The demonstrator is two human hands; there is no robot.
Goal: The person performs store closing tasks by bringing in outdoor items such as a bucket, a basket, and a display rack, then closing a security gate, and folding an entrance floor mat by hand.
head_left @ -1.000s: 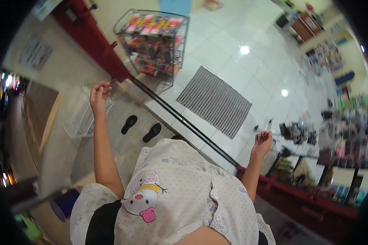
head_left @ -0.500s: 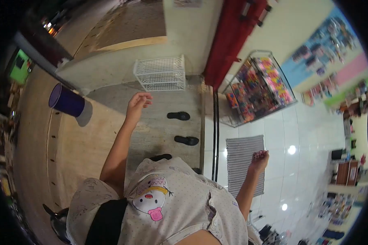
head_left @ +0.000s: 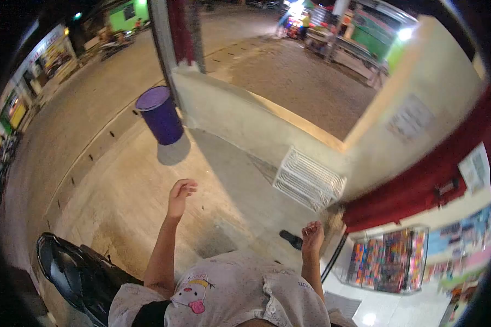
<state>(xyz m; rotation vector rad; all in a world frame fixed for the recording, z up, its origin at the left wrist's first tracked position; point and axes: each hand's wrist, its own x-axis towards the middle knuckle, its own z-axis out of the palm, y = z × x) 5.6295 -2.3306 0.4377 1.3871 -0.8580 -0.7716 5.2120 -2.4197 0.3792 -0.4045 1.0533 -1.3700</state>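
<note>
My left hand [head_left: 181,197] is raised in front of me over the pale concrete floor, its fingers loosely bent and apart, with nothing in them. On the other side, my right hand [head_left: 312,237] is held up with its fingers curled but not tightly closed; I can make out no object in it. Just left of the right hand, a black sandal [head_left: 291,239] lies on the floor, apart from it. A white wire rack [head_left: 309,179] stands against the low wall, beyond both hands. Neither hand touches anything.
A purple bin [head_left: 161,117] stands beside the low wall [head_left: 240,117]. At my left is a black motorcycle [head_left: 76,272]. A red door frame [head_left: 403,204] and a display rack of colourful packets [head_left: 390,259] are at the right. The street lies beyond.
My view has turned left and lifted, so the street, more of the bin and the motorcycle show. The rack and doorway have shifted right in view. Both hands remain raised.
</note>
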